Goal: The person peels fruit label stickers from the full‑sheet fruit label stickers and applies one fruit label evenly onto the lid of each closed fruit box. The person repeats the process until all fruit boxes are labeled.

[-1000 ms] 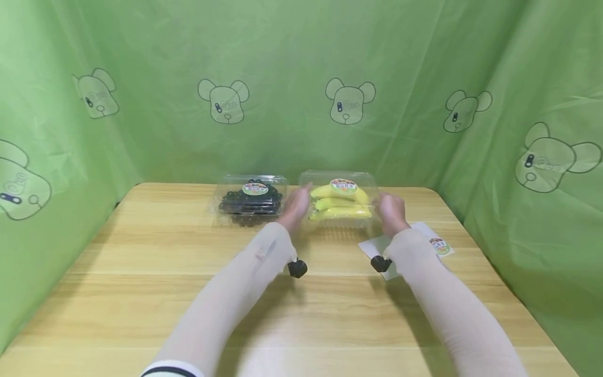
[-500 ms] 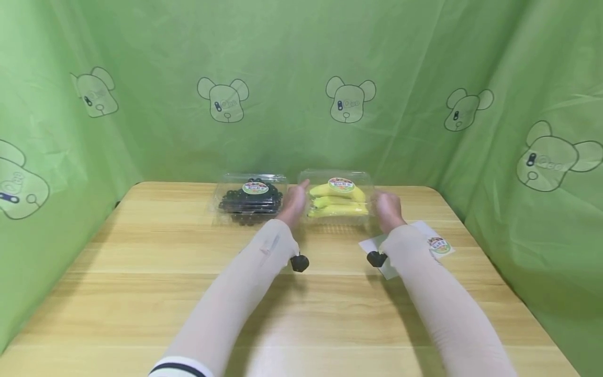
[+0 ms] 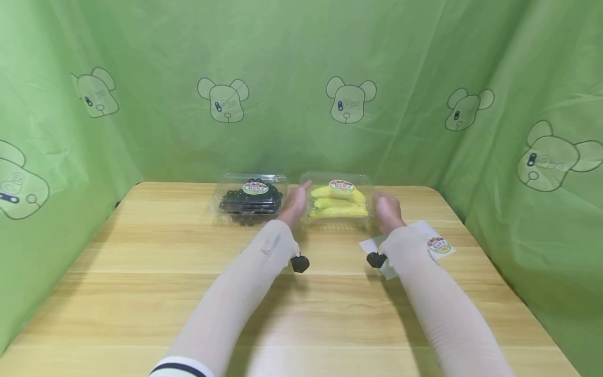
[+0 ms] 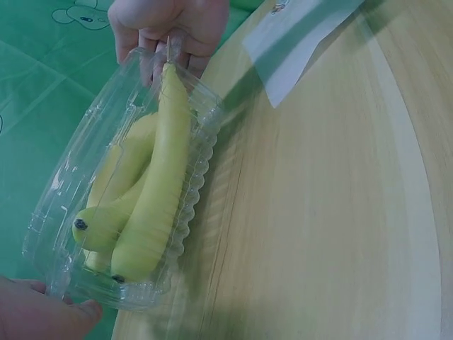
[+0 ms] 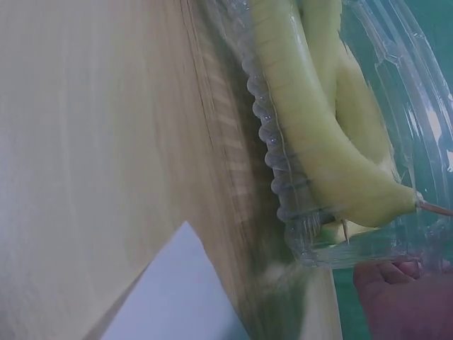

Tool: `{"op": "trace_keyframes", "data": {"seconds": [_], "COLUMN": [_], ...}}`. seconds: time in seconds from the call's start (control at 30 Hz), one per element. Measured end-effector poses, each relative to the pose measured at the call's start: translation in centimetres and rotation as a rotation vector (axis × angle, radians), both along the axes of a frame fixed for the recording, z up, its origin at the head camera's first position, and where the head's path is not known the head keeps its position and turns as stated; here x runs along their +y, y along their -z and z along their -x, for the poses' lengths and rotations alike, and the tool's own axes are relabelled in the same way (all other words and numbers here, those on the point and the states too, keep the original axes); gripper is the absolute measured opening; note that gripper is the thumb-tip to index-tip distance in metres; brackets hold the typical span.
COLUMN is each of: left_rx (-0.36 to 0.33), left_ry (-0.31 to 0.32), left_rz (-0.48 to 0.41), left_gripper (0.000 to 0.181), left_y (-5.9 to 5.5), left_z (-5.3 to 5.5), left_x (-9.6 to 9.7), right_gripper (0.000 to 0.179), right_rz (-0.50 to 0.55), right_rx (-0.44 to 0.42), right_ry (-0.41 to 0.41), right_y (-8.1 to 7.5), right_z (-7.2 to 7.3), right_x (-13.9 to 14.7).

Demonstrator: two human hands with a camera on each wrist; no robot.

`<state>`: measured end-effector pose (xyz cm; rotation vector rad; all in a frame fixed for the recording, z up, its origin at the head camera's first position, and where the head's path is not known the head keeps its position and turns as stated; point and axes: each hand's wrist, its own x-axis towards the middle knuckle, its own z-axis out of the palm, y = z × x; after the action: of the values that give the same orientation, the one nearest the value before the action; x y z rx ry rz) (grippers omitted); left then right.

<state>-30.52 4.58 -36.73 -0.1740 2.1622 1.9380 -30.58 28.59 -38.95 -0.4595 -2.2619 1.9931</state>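
Note:
A clear plastic clamshell box point(image 3: 306, 179) of yellow bananas point(image 3: 338, 203) sits near the table's back edge, an oval fruit label on its lid. My left hand point(image 3: 294, 205) grips its left end, thumb pointing up. At the opposite end, my right hand point(image 3: 388, 210) holds the box, its fingers point(image 4: 197, 64) curled at the rim in the left wrist view. The right wrist view shows the ribbed lower wall close over the wood. Just left of my left hand stands a second clear box point(image 3: 252, 205) of dark grapes, also labelled.
A white sheet point(image 3: 419, 230) with an oval fruit sticker point(image 3: 439, 245) lies partly beneath my right forearm. Green curtains point(image 3: 292, 141) printed with bear heads enclose the wooden table point(image 3: 330, 314) at the back and sides.
The banana box and both hands shifted slightly left, then the box moved a touch right and down. The grape box and the white sheet have stayed put.

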Motion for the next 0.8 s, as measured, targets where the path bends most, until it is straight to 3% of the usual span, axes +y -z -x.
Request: {"op": "trace_keyframes", "data": {"seconds": [0.07,0.2,0.3,0.8], "left_rx": [-0.007,-0.003,-0.003,-0.005], "left_ry": [0.018,0.031,0.033,0.116], "left_rz": [-0.011,-0.030,-0.045,-0.090], "left_gripper": [0.066,0.068,0.069,0.063], "left_y": [0.1,0.3,0.4,1.1], "left_z": [-0.1,-0.1,-0.1,0.0], "left_x": [0.0,0.0,0.0,0.0], "right_gripper": [0.014,0.043,0.052,0.054], "right_rz": [-0.002,0.002,0.016,-0.029], "right_rx": [-0.013,-0.027,-0.032,-0.058], "right_ry": [-0.007,-0.024,-0.048,-0.069], "right_y": [0.1,0.2,0.3,0.9], "right_z": [-0.1,-0.4,-0.5,-0.6], "right_x": [0.0,-0.2,-0.2,0.0]}}
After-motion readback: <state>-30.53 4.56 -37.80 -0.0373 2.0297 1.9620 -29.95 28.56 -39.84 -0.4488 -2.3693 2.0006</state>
